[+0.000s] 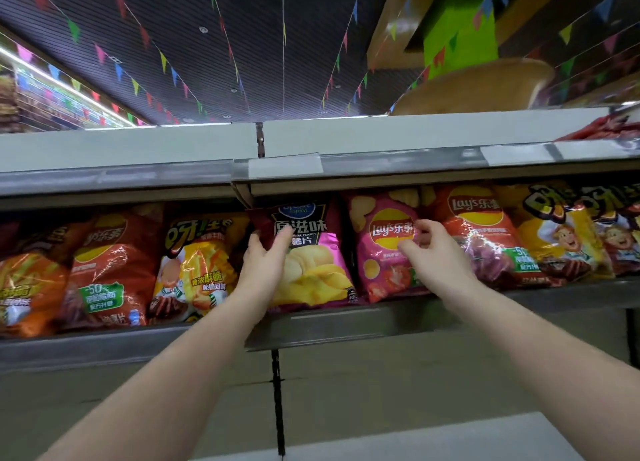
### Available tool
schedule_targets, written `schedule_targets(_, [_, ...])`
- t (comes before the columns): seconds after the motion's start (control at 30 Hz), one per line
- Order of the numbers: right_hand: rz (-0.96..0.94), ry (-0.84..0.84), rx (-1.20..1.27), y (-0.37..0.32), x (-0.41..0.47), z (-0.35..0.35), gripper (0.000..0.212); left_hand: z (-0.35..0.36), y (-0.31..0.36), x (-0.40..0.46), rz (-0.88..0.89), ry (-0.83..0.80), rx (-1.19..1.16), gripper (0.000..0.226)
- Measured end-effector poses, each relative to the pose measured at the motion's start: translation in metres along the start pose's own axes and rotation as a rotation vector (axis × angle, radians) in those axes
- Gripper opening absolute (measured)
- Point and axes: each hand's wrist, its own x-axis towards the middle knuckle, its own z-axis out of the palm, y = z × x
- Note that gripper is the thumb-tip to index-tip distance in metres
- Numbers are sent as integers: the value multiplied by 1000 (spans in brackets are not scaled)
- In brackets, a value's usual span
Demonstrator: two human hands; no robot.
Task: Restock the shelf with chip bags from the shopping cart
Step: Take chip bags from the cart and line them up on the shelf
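Both our bare forearms reach up to the grey metal shelf. Left hand clasps the maroon crinkly chip bag, printed 原滋味 and 薯片, standing in the row. Right hand, fingers loosely curled, touches the pink Lay's 乐事 bag just beside. Step, we judge: seating and straightening. Next: let go, fetch more from the cart, unseen.

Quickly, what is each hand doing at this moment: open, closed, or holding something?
Left hand: gripping the dark maroon chip bag on the shelf.
Right hand: fingers curled at the pink chip bag; grip cannot be told.
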Motion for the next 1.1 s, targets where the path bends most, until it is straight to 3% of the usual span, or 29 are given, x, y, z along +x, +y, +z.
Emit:
schedule_targets(0.2, [31, -75, -67, -2, 14, 7, 63, 5, 9, 12, -154, -11, -120, 82])
schedule_targets(0.47, [57, -108, -150, 1, 23, 11, 76, 19, -7, 17, -88, -61, -95, 92])
schedule_targets(0.83, [29, -88, -359, 1, 28, 23, 74, 33, -20, 35, -12, 38, -28, 92])
schedule_targets(0.93, [-94, -22, -440, -1, 23, 9, 73, 31, -16, 24, 84, 155, 118, 93])
schedule_targets(1.03, [-234, 141, -408, 1, 17, -22, 57, 35, -9, 6, 335, 289, 308, 90])
schedule_targets(1.1, [-235, 230, -388, 11, 20, -47, 49, 46, 2, -10, 503, 278, 338, 89])
